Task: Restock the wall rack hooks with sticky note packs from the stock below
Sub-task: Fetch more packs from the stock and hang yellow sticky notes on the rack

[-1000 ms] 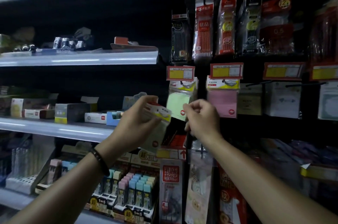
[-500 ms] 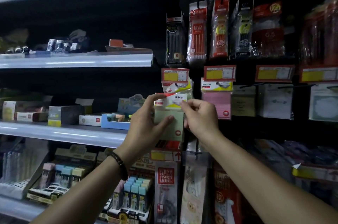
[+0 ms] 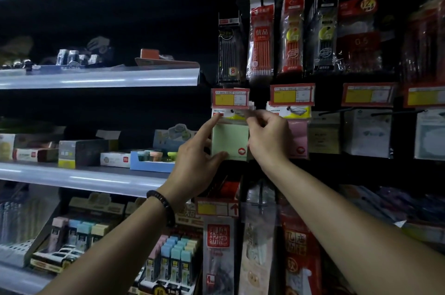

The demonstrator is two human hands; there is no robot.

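The dark wall rack fills the right side, with a pale grey shelf to its left. A second ago the pale green sticky note pack was low and tilted, short of the rack. Now it hangs square, right under a red-and-yellow price label, its header card at the small dark hook. I judge it all but hung, needing only a push back.

The left hand has no closed grip: a straight forefinger touches the header's left corner and the thumb rests at the lower edge. The right hand has a closed grip, curled fingers pinching the header's right corner. A pink sticky note pack hangs just beside.

Above, a red pen pack reads "优品" and a black pen pack shows "8". The price label's print is too small to read.
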